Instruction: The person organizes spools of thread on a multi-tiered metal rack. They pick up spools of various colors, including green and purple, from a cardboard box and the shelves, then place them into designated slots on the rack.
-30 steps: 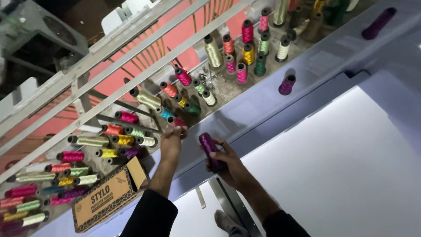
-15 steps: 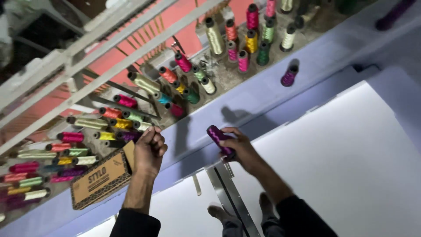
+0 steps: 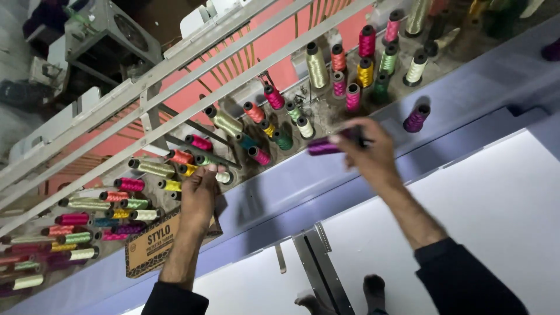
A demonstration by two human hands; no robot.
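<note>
My right hand [image 3: 368,153] grips a purple thread spool [image 3: 324,146], held sideways and blurred, just above the shelf edge near the green and pink spools. My left hand [image 3: 199,196] rests against the shelf among the spools, its fingers closed beside a pale yellow spool [image 3: 223,177] and just above a brown cardboard box [image 3: 153,244]. Whether the left fingers hold anything I cannot tell. Both forearms wear dark sleeves.
Many coloured thread spools [image 3: 318,65] stand on a long shelf behind white metal rails [image 3: 175,111]. A lone purple spool [image 3: 415,118] stands at the shelf's front. A white flat panel [image 3: 496,192] and a metal bracket [image 3: 319,265] lie below; feet show underneath.
My right hand has carried the purple spool up and to the right, towards the shelf. My left hand has stayed near the spools above the box.
</note>
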